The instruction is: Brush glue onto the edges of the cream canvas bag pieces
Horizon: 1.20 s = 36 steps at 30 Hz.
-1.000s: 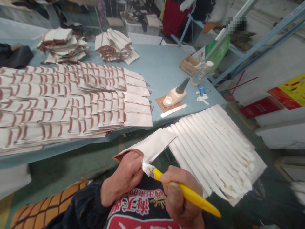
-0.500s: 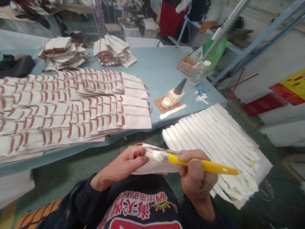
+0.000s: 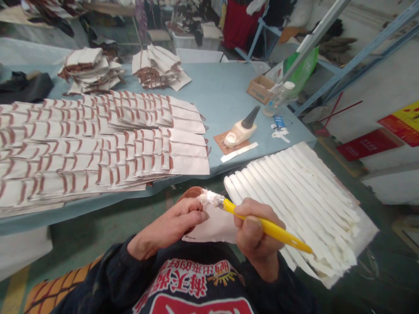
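Observation:
My right hand [image 3: 258, 229] is closed around a yellow-handled brush [image 3: 278, 233], its bristles pointing left. The whitish, glue-like coated bristles touch the upper edge of a pale leather piece [image 3: 212, 224] with a brown side showing at its far end. That piece is gripped at its left by my left hand [image 3: 173, 224], thumb on top and fingers bent; part of it is hidden behind both hands. Just to the right, white strips [image 3: 294, 196] lie side by side on a board below the table's edge.
Overlapping rows of pale pieces with brown edges [image 3: 98, 152] cover the left of the blue table [image 3: 222, 91]. A dark-tipped, cream plastic container [image 3: 242, 131] lies on a brown scrap. Behind it stand a clear bottle [image 3: 278, 98] and a cardboard box [image 3: 260, 89].
The brush has shifted left and up to the piece's upper edge, its handle now tilted more steeply. More of the brown side shows above my left hand.

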Each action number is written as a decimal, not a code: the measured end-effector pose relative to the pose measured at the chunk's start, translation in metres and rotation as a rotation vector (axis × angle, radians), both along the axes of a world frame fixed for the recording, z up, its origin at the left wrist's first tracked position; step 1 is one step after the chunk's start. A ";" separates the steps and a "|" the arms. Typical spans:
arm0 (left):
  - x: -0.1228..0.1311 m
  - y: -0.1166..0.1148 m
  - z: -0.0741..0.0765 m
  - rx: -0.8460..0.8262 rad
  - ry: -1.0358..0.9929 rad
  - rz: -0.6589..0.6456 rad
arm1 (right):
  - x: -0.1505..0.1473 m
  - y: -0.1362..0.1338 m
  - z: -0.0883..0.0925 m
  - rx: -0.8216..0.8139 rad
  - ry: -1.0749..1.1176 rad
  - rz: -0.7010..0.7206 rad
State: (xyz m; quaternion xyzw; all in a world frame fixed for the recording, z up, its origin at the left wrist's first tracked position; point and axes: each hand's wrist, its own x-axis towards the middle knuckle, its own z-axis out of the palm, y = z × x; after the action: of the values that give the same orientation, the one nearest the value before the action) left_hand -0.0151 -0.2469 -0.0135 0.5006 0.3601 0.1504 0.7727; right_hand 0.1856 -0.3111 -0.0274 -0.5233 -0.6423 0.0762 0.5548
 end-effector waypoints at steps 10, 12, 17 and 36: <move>-0.003 -0.005 -0.001 -0.047 -0.040 0.121 | -0.002 -0.007 0.022 0.214 0.242 -0.100; -0.003 -0.006 -0.001 -0.058 -0.035 0.111 | -0.001 -0.011 0.018 0.165 0.176 -0.032; -0.002 -0.012 -0.006 -0.133 -0.033 0.203 | 0.008 -0.010 0.003 0.063 -0.044 0.008; -0.001 -0.008 -0.012 -0.267 -0.148 0.319 | 0.002 0.005 0.008 0.084 0.028 -0.102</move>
State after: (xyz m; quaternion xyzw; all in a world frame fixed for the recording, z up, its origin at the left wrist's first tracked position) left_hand -0.0165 -0.2553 -0.0252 0.3181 0.3937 0.2581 0.8229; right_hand 0.1878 -0.3058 -0.0197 -0.5303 -0.6098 0.0279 0.5884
